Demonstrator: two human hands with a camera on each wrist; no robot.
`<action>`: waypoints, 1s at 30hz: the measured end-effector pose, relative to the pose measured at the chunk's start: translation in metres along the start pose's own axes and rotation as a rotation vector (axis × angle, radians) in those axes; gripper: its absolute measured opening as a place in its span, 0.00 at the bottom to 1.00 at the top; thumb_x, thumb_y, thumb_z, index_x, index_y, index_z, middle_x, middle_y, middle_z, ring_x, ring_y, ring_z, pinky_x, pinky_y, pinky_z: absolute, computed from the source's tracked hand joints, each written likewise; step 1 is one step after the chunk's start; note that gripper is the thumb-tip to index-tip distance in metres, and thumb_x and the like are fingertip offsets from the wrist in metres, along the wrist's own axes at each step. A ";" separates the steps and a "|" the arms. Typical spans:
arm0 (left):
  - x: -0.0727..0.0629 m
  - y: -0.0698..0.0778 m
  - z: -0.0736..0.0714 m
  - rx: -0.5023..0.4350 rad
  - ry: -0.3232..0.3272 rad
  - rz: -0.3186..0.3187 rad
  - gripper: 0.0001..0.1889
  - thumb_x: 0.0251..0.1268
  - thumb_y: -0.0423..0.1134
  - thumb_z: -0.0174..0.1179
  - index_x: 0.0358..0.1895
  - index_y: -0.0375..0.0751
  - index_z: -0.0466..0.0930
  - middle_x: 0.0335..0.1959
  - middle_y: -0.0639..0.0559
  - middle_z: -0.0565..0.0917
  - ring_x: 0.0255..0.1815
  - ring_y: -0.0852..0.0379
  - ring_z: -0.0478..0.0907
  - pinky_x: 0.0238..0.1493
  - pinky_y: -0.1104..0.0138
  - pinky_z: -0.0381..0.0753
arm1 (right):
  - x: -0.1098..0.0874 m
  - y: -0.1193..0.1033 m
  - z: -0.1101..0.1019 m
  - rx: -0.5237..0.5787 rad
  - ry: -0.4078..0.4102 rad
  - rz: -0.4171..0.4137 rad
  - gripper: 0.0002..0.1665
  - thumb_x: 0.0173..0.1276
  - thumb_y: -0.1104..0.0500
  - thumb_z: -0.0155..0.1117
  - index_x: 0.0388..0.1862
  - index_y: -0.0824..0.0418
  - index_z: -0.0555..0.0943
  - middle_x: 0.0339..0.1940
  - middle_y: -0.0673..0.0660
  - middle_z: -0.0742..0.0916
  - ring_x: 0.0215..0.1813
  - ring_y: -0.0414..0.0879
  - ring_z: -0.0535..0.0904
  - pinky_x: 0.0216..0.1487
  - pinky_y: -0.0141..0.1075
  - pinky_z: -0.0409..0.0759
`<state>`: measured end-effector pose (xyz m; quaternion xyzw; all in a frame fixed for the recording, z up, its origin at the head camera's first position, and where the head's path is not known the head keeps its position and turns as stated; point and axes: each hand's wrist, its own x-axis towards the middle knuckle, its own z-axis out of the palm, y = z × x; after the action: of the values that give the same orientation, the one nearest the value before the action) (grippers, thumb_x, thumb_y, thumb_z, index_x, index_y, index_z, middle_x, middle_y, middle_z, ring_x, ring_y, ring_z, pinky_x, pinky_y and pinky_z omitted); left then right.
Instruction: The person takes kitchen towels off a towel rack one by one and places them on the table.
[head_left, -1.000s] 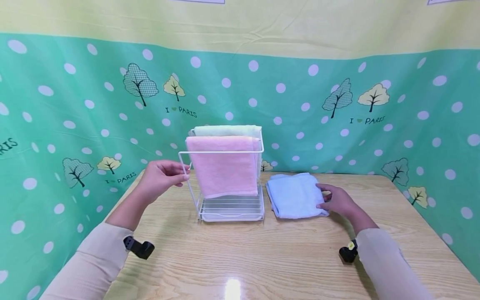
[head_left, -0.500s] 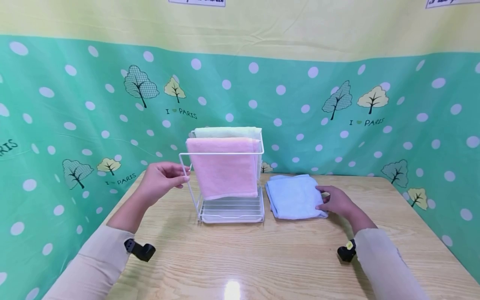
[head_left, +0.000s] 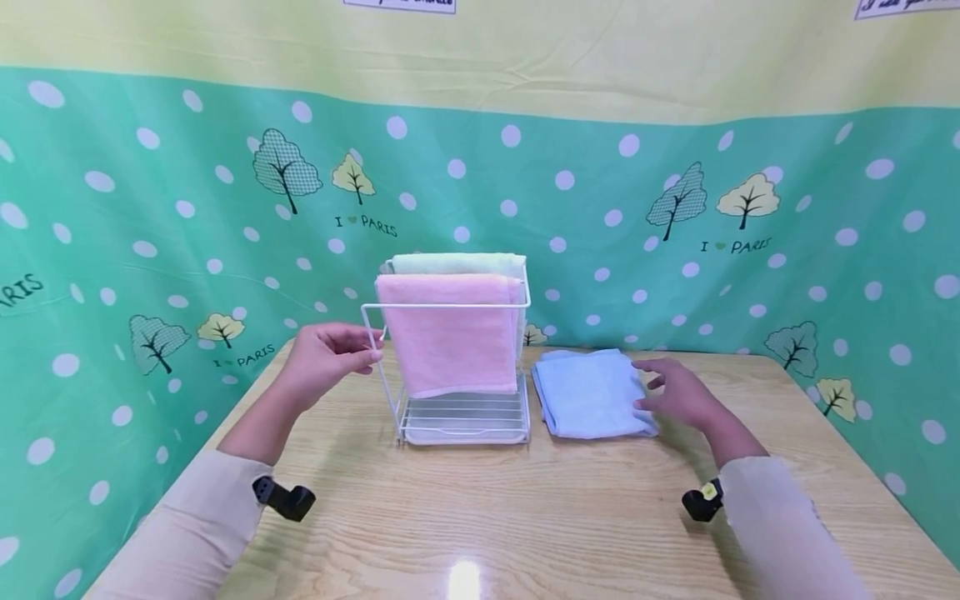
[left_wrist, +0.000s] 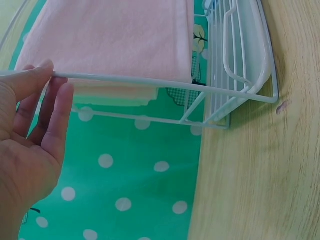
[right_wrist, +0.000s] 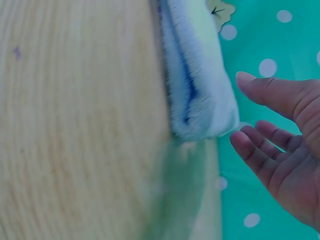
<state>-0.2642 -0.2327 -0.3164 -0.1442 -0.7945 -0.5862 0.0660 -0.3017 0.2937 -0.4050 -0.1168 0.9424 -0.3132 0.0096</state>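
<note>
A white wire rack stands on the table, with a folded pink towel hung over its front bar. Behind that hangs a pale green towel, mostly hidden. My left hand pinches the rack's left side wire between thumb and fingers; the left wrist view shows the thumb on the wire. To the right of the rack lies a folded light blue towel. Beside its right edge is my right hand, fingers spread apart and relaxed. In the right wrist view, thumb and fingertips stand just off the blue towel.
The rack has a wire shelf over a white tray at its base. A wooden table carries everything. A green dotted curtain hangs behind the table and along both sides.
My right hand has loosened from the blue towel's right edge and its fingers have spread a little. The left hand stays on the rack's wire.
</note>
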 end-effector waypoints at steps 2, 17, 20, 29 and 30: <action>-0.001 0.000 0.001 -0.006 -0.003 -0.002 0.19 0.57 0.31 0.70 0.49 0.22 0.79 0.39 0.44 0.87 0.36 0.56 0.85 0.38 0.61 0.88 | 0.000 -0.004 -0.003 0.006 0.017 -0.037 0.41 0.59 0.60 0.74 0.70 0.67 0.68 0.66 0.70 0.72 0.57 0.65 0.75 0.50 0.52 0.83; -0.002 -0.003 0.002 -0.004 -0.001 0.066 0.17 0.57 0.31 0.70 0.50 0.28 0.81 0.38 0.50 0.86 0.39 0.53 0.82 0.40 0.60 0.88 | -0.004 -0.040 -0.015 0.067 0.076 -0.127 0.38 0.61 0.57 0.74 0.68 0.63 0.71 0.65 0.68 0.71 0.57 0.64 0.76 0.49 0.53 0.84; -0.002 -0.004 0.002 -0.014 -0.002 0.072 0.18 0.57 0.31 0.70 0.50 0.27 0.81 0.38 0.49 0.86 0.39 0.53 0.82 0.40 0.60 0.88 | -0.005 -0.047 -0.017 0.081 0.100 -0.145 0.37 0.60 0.58 0.74 0.67 0.62 0.72 0.62 0.66 0.73 0.56 0.63 0.76 0.50 0.52 0.84; -0.003 -0.006 0.001 -0.049 -0.011 0.049 0.17 0.58 0.34 0.70 0.49 0.30 0.82 0.38 0.39 0.85 0.35 0.51 0.84 0.40 0.59 0.87 | -0.007 -0.070 -0.020 0.121 0.127 -0.205 0.34 0.60 0.59 0.74 0.66 0.60 0.75 0.60 0.60 0.75 0.53 0.56 0.77 0.49 0.48 0.85; -0.003 -0.006 0.001 -0.045 -0.013 0.049 0.17 0.58 0.34 0.70 0.49 0.30 0.82 0.38 0.39 0.85 0.35 0.51 0.84 0.40 0.59 0.87 | -0.007 -0.072 -0.020 0.119 0.131 -0.209 0.34 0.60 0.59 0.75 0.65 0.60 0.75 0.60 0.59 0.75 0.53 0.55 0.77 0.49 0.48 0.85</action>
<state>-0.2634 -0.2336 -0.3227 -0.1690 -0.7778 -0.6010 0.0721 -0.2809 0.2511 -0.3468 -0.1930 0.9035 -0.3747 -0.0776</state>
